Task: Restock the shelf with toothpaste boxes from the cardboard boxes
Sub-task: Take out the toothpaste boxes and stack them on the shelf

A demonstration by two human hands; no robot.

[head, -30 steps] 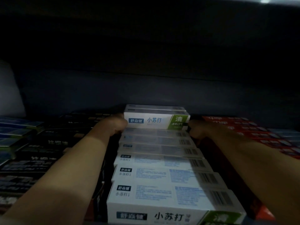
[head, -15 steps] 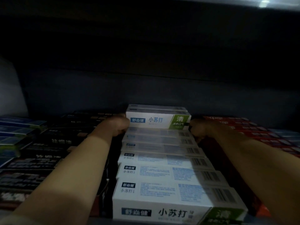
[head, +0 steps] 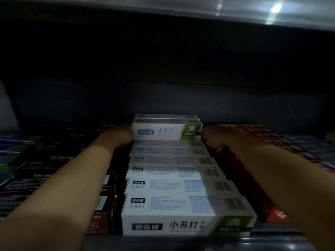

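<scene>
Left hand [head: 121,135] and right hand [head: 214,138] grip top white box [head: 167,131] by its ends, at 12 o'clock atop white row [head: 174,180]. Black boxes [head: 45,169] at 9, red boxes [head: 257,140] at 3, crowding the arms.

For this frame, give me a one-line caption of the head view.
Both hands, left hand and right hand, grip the ends of stacked white toothpaste boxes at the shelf's rear.
</scene>
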